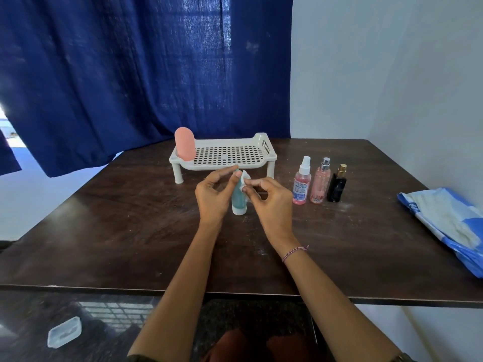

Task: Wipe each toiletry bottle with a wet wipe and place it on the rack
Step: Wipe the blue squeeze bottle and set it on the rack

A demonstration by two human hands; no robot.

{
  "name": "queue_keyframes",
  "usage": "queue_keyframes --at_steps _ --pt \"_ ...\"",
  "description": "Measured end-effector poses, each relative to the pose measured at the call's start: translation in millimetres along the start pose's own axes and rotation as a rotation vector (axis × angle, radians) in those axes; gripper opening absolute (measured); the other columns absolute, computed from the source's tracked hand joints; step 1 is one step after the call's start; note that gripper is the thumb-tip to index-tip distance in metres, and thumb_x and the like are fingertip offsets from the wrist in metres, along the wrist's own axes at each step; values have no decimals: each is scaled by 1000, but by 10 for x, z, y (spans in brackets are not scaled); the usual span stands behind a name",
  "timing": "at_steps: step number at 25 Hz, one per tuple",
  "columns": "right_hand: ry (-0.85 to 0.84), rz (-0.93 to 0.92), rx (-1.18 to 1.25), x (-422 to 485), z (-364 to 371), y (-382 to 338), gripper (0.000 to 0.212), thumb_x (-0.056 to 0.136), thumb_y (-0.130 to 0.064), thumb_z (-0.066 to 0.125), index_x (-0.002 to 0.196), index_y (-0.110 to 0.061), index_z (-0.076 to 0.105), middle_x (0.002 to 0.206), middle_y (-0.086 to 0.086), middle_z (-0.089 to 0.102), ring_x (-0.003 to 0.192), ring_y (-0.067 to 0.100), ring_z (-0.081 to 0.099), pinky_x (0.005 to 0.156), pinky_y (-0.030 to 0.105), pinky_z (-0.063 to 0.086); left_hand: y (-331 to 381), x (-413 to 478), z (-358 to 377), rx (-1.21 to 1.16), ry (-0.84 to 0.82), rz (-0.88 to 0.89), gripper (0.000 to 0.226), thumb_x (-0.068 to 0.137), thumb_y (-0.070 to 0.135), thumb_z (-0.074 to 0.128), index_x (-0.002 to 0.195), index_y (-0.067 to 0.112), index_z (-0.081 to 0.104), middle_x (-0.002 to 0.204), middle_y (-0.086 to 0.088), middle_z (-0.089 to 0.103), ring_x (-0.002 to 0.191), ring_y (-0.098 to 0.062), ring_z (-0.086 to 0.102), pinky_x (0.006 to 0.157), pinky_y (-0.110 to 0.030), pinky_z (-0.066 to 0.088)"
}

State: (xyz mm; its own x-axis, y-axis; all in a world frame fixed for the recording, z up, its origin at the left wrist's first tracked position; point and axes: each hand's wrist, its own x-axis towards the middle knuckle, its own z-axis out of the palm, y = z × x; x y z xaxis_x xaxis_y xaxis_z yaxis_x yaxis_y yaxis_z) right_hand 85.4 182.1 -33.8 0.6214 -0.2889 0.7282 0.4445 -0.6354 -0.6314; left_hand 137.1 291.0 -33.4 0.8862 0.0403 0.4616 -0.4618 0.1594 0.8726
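Head view: the left grip (211, 197) pinches the top of the teal plastic tube (237, 198), steadying it cap-down on the dark counter (130, 218) near the white perforated rack (261, 142), so the right grip (271, 201), pinching a white wet wipe (245, 178), can rub it.

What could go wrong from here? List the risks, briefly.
The teal tube stands on its small white cap, and the left hand pinches only its top; pressure from the wet wipe in the right hand could tip it.
Three spray bottles stand close together beside the right hand; a sideways move might topple them.
The pink bottle stands at the left end of the rack; setting the tube nearby could nudge it over.
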Motion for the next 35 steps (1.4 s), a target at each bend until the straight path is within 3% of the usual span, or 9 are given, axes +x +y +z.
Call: queue_keyframes --at_steps 4,10,14,17,20,24,29,33,35 --pt "-91 128 42 -50 -30 47 12 75 -12 76 86 -11 70 85 -2 71 75 1 65 69 10 51 -16 22 24 61 26 24 20 81 12 72 101 15 71 101 2 71 97 -6 67 87 -27 54" --pt "-20 53 21 62 -26 -5 14 75 -13 76 88 -10 71 87 -4 70 81 1 62 74 12 50 -2 15 17 49 1 40 22 82 8 70 104 10 69 102 1 71 97 -7 67 83 -21 53" --pt "-96 135 -9 10 -45 70 14 73 -21 78 85 -17 72 81 -9 71 74 -1 64 69 14 52 0 16 15 76 18 61 20 81 10 71 101 13 70 99 4 71 93 -5 68 81 -21 54" --pt "-192 241 -35 -32 -48 128 15 71 -19 80 82 -17 71 78 -6 71 68 -4 62 65 10 50 5 5 30 128 29 108 20 82 12 71 102 15 69 98 7 70 93 0 66 81 -17 52" --pt "-218 283 7 -42 -40 99 15 71 -12 80 81 -14 70 77 -3 70 63 -7 59 64 5 47 -5 -4 18 142 26 127 21 81 15 71 102 15 69 98 7 70 95 -3 66 84 -21 54" --pt "-139 217 63 -38 -39 48 13 73 -10 77 83 -12 70 78 -8 67 72 -6 61 66 5 46 -34 0 -15 173 -1 153 26 79 23 72 104 17 69 101 6 70 99 -7 66 90 -30 53" --pt "-222 270 68 -40 -50 67 18 72 -6 77 84 -14 67 82 -7 67 70 -7 59 66 5 46 -40 8 -14 192 -19 146 28 77 24 74 105 20 68 103 7 70 102 -6 65 91 -32 53" --pt "-312 351 0 -70 -47 92 18 73 -9 77 83 -16 66 83 -7 65 71 -4 57 65 2 43 -23 -1 -5 121 -30 97 25 81 16 71 106 17 67 102 12 69 99 -2 66 87 -24 54" --pt "-316 362 -86 -91 -34 105 17 73 -17 78 82 -24 65 84 -9 66 76 1 61 69 12 48 -19 -6 1 96 -36 88 24 83 13 70 107 15 67 101 11 69 98 -2 66 85 -21 53"
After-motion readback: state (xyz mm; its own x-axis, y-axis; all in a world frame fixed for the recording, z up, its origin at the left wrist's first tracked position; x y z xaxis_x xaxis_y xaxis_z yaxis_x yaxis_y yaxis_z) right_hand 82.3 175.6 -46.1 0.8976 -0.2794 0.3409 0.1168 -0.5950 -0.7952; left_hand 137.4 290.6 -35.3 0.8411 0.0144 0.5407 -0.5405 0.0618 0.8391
